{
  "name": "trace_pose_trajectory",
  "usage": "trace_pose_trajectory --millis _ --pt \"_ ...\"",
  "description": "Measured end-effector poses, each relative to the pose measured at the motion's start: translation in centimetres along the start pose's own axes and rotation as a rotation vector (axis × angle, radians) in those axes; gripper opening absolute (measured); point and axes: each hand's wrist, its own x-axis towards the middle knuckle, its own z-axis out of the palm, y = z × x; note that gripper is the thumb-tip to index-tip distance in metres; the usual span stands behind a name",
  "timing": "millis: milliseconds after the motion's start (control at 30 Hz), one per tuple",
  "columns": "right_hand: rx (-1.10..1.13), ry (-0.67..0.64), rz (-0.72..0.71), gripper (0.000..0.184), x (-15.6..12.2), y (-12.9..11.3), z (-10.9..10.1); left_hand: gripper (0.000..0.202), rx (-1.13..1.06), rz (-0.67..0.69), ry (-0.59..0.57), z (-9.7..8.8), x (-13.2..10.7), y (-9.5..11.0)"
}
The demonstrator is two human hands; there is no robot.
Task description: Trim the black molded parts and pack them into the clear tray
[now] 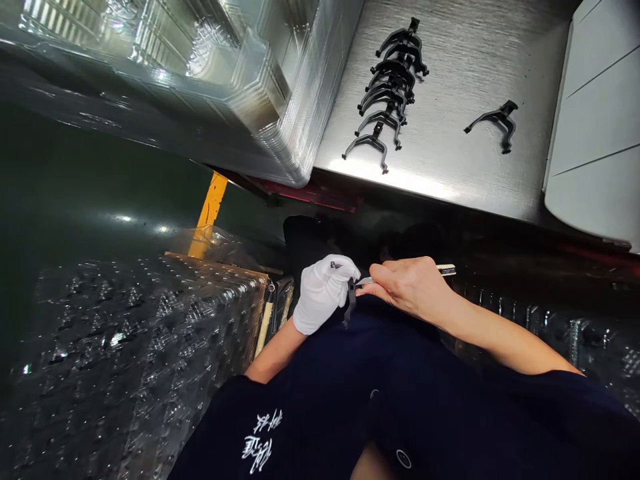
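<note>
My left hand (323, 293), in a white glove, is closed on a black forked plastic bracket (351, 307). One leg of the bracket hangs below the fingers, and the glove hides part of it. Bare and closed, my right hand (417, 283) grips a knife (447, 270) whose pale handle end sticks out behind the fist. Its short blade (365, 281) points left and meets the bracket at the glove's fingertips; whether it is cutting in I cannot tell. Both hands are close together in front of my dark blue shirt, below the table edge.
On the metal table (450, 133) lies an overlapping column of several black brackets (387, 93), with a single bracket (493, 125) to the right. Stacked clear plastic trays (280, 133) stand at the upper left, more trays (125, 347) lower left. A white box-like object (600, 120) borders the right.
</note>
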Motion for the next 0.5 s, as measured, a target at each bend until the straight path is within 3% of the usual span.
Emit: trace_pose_trajectory --millis 500 --pt "-0.027 -0.033 0.017 0.06 0.0 -0.33 0.15 0.032 -0.051 -0.034 0.015 0.08 -0.03 -0.18"
